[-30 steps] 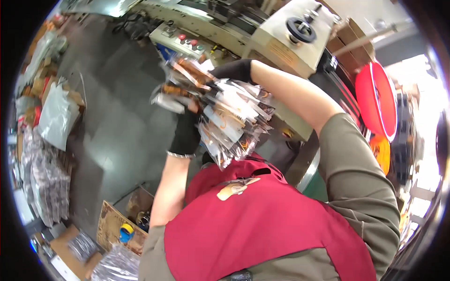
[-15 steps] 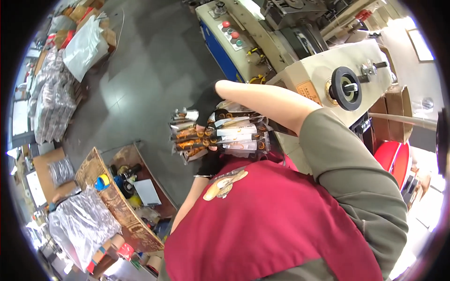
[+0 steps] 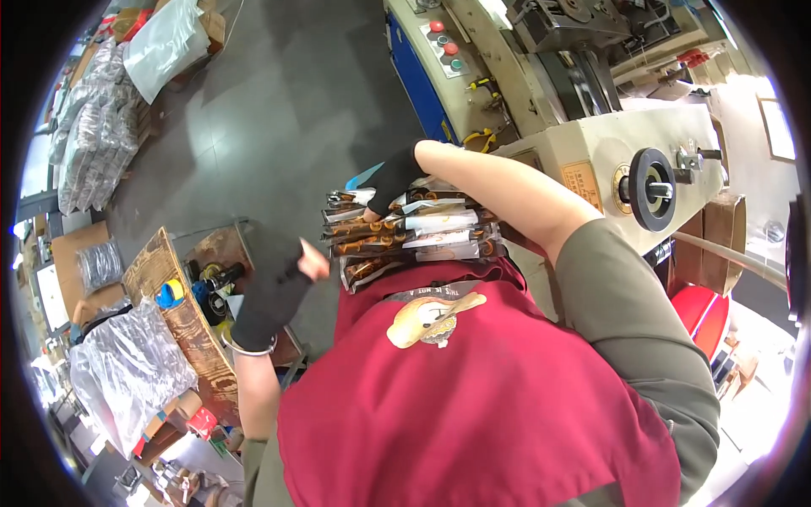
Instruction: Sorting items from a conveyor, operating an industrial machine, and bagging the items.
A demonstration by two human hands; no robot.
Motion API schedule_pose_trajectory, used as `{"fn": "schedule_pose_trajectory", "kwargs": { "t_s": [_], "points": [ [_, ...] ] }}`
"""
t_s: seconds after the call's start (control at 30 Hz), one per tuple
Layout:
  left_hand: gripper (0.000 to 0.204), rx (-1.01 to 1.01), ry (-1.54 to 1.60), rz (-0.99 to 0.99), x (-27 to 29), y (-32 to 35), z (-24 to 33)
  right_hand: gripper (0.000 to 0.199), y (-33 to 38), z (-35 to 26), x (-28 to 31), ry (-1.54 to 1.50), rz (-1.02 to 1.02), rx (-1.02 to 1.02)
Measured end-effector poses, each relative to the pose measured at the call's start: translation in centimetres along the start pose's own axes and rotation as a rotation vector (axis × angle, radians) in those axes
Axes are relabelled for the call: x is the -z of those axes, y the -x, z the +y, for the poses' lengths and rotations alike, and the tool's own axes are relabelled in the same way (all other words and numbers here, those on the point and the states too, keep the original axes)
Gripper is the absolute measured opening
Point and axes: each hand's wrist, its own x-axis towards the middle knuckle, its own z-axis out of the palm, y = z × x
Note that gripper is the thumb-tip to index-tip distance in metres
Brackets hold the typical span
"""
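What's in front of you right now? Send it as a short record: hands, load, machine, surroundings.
Left hand: black-gloved, bare fingertips, apart from the packets, just left of them
Right hand: black-gloved, fingers touching the packets; palm hidden
Load: long clear-wrapped packets, brown, orange and white, lying sideways against the red apron
By right hand: thin blue strip
Machine: pale housing, black handwheel, button panel
Left side: open wooden box, blue-and-yellow roll
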Motion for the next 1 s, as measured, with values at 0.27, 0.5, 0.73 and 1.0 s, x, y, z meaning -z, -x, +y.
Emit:
{"fn": "schedule_pose_trajectory", "kwargs": {
  "t_s": [0.27, 0.5, 0.73, 1.0],
  "points": [
    [0.009, -0.307, -0.901, 0.014, -9.8, -6.1, -1.0, 0.059, 1.0, -1.1, 0.2, 0.102, 0.146, 0.008],
    [0.017, -0.35, -0.799, 0.124, -9.3, -9.4, -0.5, 0.043, 2.2, -3.8, 1.1, -0.204, 0.052, -0.27],
    [0.011, -0.54, -0.534, 0.358, -6.2, -9.2, 0.0, 0.045, -1.5, 4.7, 2.4, -0.093, -0.083, 0.186],
    [0.013, -0.084, 0.0, 0.199, -0.8, -9.1, -1.3, 0.049, -2.2, 4.8, 3.5, -0.337, -0.112, -0.155]
  ]
}}
